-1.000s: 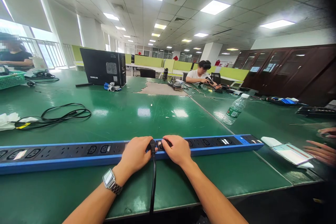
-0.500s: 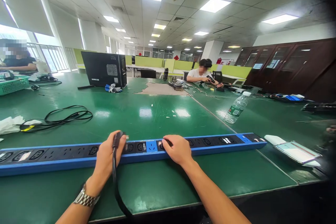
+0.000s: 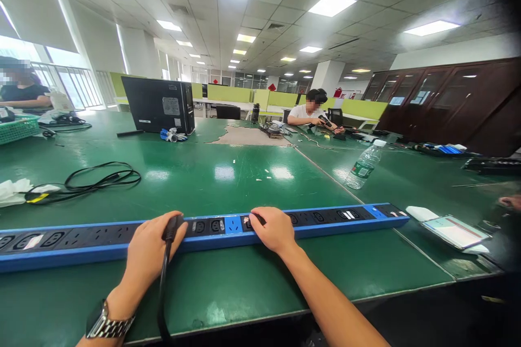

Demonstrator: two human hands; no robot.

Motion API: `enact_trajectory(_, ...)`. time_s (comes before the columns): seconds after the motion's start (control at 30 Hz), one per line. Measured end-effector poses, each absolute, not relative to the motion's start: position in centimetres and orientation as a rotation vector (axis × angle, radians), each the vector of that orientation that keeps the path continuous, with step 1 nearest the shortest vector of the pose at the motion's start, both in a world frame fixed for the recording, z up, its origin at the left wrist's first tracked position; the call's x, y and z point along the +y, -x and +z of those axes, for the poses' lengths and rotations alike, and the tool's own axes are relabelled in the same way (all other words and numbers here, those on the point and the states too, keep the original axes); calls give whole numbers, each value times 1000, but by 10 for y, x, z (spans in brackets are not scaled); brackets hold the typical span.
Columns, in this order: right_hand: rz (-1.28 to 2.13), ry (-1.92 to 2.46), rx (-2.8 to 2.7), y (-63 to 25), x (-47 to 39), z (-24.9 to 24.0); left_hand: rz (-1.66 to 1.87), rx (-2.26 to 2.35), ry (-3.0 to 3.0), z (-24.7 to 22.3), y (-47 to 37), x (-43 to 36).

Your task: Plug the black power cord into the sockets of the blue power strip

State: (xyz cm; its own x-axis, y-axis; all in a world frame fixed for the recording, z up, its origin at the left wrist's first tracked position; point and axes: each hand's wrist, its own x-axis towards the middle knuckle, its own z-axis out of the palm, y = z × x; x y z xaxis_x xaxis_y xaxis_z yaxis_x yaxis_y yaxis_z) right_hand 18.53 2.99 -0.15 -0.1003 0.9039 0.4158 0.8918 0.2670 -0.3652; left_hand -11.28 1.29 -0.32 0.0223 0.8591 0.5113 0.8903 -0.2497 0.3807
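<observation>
A long blue power strip with black sockets lies across the green table in front of me. My left hand is closed on the black plug of a thick power cord, over the strip's sockets left of centre. The plug's prongs are hidden, so I cannot tell whether they are in a socket. Right of the blue socket section, my right hand grips the strip, its thumb on the top and its fingers folded over the far side.
A water bottle stands on the right, and a phone-like device with a lit screen lies beyond the strip's right end. A thin black cable, a computer case and gloves are farther back. Two people sit at the table.
My left hand has moved slightly left and lower with the plug, turning it so the prongs that showed are out of sight. My right hand has stayed on the strip.
</observation>
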Motion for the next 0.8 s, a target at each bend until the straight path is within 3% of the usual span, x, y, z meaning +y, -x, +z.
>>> enact_trajectory(0.4,25,1619,-1986,-186,31,-3,-991,-1644,2193,-13,108,11)
enact_trajectory(0.8,36,1623,-1985,-185,30,-3,-968,-1688,2225,-11,109,8)
